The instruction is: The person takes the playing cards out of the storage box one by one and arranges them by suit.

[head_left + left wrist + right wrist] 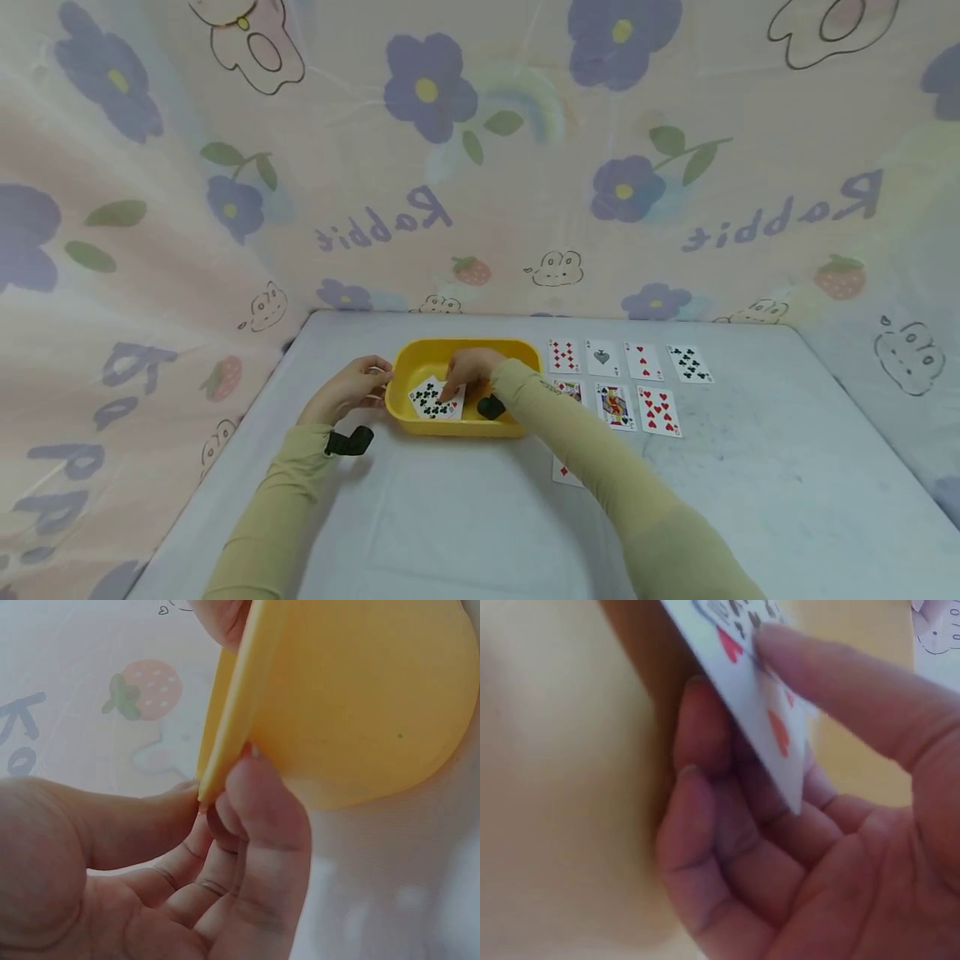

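My left hand point(348, 390) pinches the left end of a yellow plastic tray point(459, 429) by its rim. In the left wrist view, the thumb is outside the rim and the fingertips are against the tray wall. Inside the tray, my right hand point(474, 367) pinches overlapping playing cards point(432, 402) between thumb and fingers. A clubs card lies on top, and a hearts card point(778, 733) shows beneath it in the right wrist view. The right hand and sleeve hide part of the tray's floor.
Right of the tray, face-up cards lie in rows, among them an ace of spades point(602, 358), a clubs card point(690, 364) and a hearts card point(659, 411). A diamonds card point(566, 473) lies nearer, partly under the right forearm in view. A patterned curtain point(517, 192) stands behind the white table point(450, 517).
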Motion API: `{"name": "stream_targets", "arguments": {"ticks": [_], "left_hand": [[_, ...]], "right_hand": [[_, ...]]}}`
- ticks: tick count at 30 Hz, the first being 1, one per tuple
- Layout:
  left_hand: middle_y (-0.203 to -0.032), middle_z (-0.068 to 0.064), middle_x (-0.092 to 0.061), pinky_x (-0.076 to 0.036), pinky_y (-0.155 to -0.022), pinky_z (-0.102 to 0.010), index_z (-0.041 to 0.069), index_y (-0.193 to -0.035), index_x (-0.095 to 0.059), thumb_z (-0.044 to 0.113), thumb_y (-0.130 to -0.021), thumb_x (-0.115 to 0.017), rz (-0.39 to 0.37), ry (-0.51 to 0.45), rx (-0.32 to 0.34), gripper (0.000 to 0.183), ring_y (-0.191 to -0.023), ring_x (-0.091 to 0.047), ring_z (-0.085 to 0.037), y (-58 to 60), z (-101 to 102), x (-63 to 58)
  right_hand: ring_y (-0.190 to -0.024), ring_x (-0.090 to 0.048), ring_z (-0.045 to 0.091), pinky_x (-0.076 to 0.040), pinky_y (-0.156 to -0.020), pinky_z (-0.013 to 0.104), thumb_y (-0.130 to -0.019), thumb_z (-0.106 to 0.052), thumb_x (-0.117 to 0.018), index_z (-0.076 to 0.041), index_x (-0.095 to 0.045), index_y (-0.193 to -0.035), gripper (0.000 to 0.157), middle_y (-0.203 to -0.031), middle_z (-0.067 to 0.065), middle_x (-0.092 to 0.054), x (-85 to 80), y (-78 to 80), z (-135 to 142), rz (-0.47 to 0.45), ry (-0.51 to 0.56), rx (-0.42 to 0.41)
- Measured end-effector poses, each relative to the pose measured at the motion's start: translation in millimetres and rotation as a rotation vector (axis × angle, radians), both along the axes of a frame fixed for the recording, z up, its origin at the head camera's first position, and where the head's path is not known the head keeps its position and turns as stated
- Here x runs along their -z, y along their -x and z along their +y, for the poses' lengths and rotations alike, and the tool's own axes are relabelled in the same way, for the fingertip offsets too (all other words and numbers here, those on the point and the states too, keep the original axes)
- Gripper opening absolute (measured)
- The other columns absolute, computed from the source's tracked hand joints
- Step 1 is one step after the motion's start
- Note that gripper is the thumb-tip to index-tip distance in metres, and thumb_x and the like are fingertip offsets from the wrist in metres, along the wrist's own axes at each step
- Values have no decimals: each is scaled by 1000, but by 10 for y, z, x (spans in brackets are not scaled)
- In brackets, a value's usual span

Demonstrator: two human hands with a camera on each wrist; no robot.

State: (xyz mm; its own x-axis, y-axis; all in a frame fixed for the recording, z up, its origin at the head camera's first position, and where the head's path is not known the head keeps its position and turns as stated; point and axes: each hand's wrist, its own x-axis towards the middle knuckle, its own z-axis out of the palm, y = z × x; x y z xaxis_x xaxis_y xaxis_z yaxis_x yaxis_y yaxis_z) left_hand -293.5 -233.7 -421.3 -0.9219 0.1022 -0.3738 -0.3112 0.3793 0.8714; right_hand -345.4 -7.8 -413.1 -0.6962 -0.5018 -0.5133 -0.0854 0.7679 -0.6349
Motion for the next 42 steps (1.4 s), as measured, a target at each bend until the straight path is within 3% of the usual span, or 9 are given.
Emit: {"name": "stream_targets", "arguments": {"ticks": [5,10,13,18,22,31,36,42], "left_hand": [[-101,-16,-58,-55,-66,-29,-2,-121,-44,13,-102,-48,-1,-5,6,25,-77,-59,-19,15,10,-6],[-103,-19,-57,-55,-67,-29,-3,-122,-44,13,-101,-48,2,-12,4,26,-78,-60,-21,-6,5,-25],[-105,-21,-57,-55,-67,-29,-3,-122,-44,13,-101,-48,3,-10,6,27,-80,-59,-22,-21,-4,-33],[-106,-21,-56,-55,-66,-28,-3,-122,-44,13,-102,-47,11,-6,17,26,-78,-58,-20,-38,-19,-49],[-105,-21,-57,-55,-66,-29,-3,-121,-44,13,-102,-47,13,-14,21,25,-77,-59,-20,-43,-21,-53],[-105,-21,-56,-55,-67,-29,-3,-122,-44,14,-102,-47,9,-7,21,27,-79,-59,-21,-25,6,-62],[-105,-20,-56,-55,-68,-30,-4,-122,-44,14,-102,-47,4,-10,34,27,-81,-60,-22,-43,11,-49],[-108,-20,-55,-55,-69,-30,-4,-123,-43,14,-102,-46,-4,-9,31,28,-85,-59,-25,-52,-2,-51]], "right_hand": [[-59,-41,14,-38,-55,24,-86,-12,-71,-12,-46,-62,35,-59,-2,-40,9,63,41,-30,51,-39],[-61,-50,15,-47,-60,25,-89,-10,-66,-11,-47,-63,33,-63,1,-47,-15,127,131,-40,94,-43],[-69,-59,19,-55,-68,29,-90,-11,-65,-9,-49,-68,27,-72,5,-55,-71,150,183,-27,106,-4],[-89,-66,29,-55,-80,37,-91,-9,-63,-1,-63,-91,8,-91,10,-64,-200,151,278,-9,143,129],[-95,-66,32,-55,-81,38,-90,-8,-64,2,-67,-105,18,-98,13,-67,-292,107,395,36,158,169],[-86,-67,27,-55,-80,39,-94,-11,-61,2,-65,-106,18,-92,12,-68,-442,38,879,149,287,211],[-80,-63,27,-55,-81,44,-95,-11,-58,1,-60,-103,14,-85,13,-64,-532,-99,1224,181,372,218],[-76,-60,26,-56,-74,39,-97,-10,-56,3,-54,-107,17,-81,15,-62,-568,-301,1643,208,447,191]]}}
